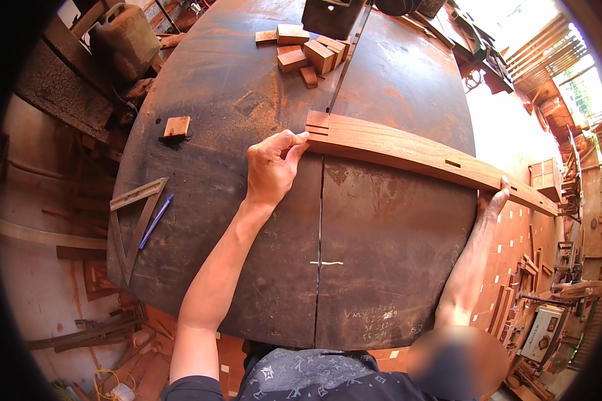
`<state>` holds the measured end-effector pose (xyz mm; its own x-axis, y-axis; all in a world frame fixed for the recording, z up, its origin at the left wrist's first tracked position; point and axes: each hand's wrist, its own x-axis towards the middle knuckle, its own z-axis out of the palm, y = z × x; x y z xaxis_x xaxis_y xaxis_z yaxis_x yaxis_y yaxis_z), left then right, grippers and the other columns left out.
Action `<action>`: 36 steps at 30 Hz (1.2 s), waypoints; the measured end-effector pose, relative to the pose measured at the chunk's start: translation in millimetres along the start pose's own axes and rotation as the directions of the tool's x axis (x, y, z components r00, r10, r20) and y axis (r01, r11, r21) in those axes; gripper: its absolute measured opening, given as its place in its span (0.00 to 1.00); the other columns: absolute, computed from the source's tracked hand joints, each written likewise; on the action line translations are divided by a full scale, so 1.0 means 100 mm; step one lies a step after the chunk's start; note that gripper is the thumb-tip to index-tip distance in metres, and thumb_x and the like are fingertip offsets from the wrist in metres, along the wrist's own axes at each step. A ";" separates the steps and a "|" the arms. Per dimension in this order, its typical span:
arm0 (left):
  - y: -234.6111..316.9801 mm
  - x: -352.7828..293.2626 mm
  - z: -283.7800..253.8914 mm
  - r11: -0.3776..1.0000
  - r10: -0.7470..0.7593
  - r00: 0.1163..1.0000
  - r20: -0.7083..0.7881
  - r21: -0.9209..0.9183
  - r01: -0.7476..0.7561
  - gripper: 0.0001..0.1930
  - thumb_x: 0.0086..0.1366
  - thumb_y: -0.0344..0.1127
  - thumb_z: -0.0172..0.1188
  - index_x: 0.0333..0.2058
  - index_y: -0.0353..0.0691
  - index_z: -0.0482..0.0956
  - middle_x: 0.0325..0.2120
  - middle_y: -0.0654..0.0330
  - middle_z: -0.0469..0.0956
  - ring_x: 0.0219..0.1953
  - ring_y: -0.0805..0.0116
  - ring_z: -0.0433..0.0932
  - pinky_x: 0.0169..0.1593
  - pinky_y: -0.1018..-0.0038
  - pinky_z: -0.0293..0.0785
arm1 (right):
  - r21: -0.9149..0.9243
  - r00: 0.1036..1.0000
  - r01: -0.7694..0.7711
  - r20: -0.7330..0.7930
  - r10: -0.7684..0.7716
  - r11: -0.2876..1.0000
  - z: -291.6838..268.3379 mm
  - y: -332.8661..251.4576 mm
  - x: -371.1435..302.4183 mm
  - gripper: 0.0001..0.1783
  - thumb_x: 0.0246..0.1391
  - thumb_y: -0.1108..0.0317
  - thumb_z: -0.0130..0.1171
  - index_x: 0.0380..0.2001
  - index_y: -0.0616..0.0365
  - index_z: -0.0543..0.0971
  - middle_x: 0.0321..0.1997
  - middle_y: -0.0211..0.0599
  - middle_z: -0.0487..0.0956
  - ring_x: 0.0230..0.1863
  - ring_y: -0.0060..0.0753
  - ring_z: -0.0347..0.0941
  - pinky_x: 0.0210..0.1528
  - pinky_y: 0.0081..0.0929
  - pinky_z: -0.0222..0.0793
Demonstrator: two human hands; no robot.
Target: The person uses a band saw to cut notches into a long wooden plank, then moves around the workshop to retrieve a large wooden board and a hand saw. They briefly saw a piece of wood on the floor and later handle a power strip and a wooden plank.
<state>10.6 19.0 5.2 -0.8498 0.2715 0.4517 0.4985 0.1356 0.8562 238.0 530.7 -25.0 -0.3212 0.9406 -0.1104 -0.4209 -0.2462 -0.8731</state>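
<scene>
Across the dark metal tabletop (pixel 381 247) and past its right edge, a long reddish-brown wooden beam (pixel 394 146) is lying, probably stiff and weighty; you're sensibly supporting it near both ends, left hand (pixel 271 168) pinching the slotted end, right hand's (pixel 490 202) fingers gripping the overhang.

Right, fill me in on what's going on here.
A person holds a long wooden beam across a dark saw table, its slotted end near the blade. The left hand holds that end; the right hand grips farther along, past the table's right edge. Small wood blocks, a set square and a blue pen lie there.
</scene>
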 end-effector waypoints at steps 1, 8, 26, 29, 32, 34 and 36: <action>-0.01 0.00 0.00 1.000 -0.002 1.000 -0.004 -0.007 0.002 0.02 0.62 0.20 0.64 0.34 0.30 0.83 0.23 0.63 0.82 0.26 0.81 0.80 0.30 0.81 0.74 | 0.001 1.000 0.003 0.006 -0.003 1.000 0.01 0.00 -0.01 0.25 0.58 0.56 0.56 0.54 0.60 0.70 0.50 0.42 0.77 0.53 0.42 0.74 0.54 0.45 0.73; -0.02 0.02 0.00 1.000 -0.016 1.000 0.001 0.021 0.016 0.01 0.62 0.21 0.65 0.33 0.30 0.83 0.22 0.63 0.81 0.26 0.82 0.80 0.29 0.82 0.74 | 0.002 1.000 -0.011 0.011 0.011 1.000 0.01 -0.02 -0.05 0.26 0.59 0.56 0.56 0.54 0.62 0.70 0.51 0.43 0.76 0.54 0.43 0.73 0.55 0.47 0.72; -0.03 0.00 0.00 0.999 0.008 1.000 -0.021 -0.035 -0.009 0.02 0.62 0.21 0.65 0.34 0.31 0.84 0.22 0.63 0.81 0.26 0.82 0.79 0.30 0.81 0.73 | -0.027 0.999 -0.006 -0.039 0.005 1.000 -0.08 -0.01 -0.01 0.26 0.54 0.53 0.56 0.51 0.59 0.72 0.48 0.40 0.76 0.52 0.40 0.73 0.53 0.45 0.71; -0.03 0.01 0.01 1.000 0.004 1.000 -0.013 0.015 -0.004 0.02 0.63 0.21 0.65 0.34 0.31 0.84 0.21 0.63 0.81 0.26 0.82 0.79 0.29 0.81 0.73 | -0.031 0.999 -0.010 -0.040 0.009 0.999 -0.07 -0.01 -0.04 0.26 0.54 0.53 0.57 0.50 0.59 0.73 0.48 0.39 0.77 0.52 0.40 0.73 0.53 0.44 0.71; -0.01 0.02 0.00 1.000 0.001 1.000 -0.014 0.025 -0.001 0.02 0.63 0.21 0.64 0.34 0.32 0.84 0.21 0.63 0.80 0.25 0.82 0.78 0.29 0.81 0.72 | -0.020 0.999 -0.004 -0.053 0.003 1.000 -0.04 -0.01 -0.07 0.26 0.53 0.52 0.57 0.49 0.58 0.73 0.48 0.39 0.77 0.52 0.39 0.74 0.53 0.44 0.71; -0.04 0.02 0.00 1.000 -0.005 1.000 -0.008 0.028 0.005 0.02 0.63 0.21 0.64 0.34 0.32 0.84 0.20 0.63 0.80 0.25 0.82 0.78 0.29 0.81 0.72 | -0.032 0.997 -0.008 -0.072 0.006 0.999 -0.05 -0.02 -0.08 0.26 0.53 0.52 0.57 0.49 0.58 0.73 0.48 0.39 0.77 0.51 0.39 0.74 0.53 0.44 0.72; -0.05 0.01 0.00 1.000 0.000 1.000 -0.011 0.031 0.001 0.02 0.63 0.21 0.64 0.34 0.31 0.84 0.20 0.63 0.80 0.24 0.82 0.78 0.28 0.81 0.72 | -0.038 0.996 -0.016 -0.083 0.012 0.999 -0.04 -0.02 -0.09 0.26 0.53 0.52 0.57 0.49 0.58 0.73 0.47 0.39 0.77 0.51 0.40 0.74 0.53 0.44 0.72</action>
<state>7.1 19.0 1.8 -0.8519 0.2608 0.4541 0.5029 0.1655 0.8483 244.9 523.6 -23.9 -0.2544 0.9537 -0.1604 -0.3835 -0.2518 -0.8886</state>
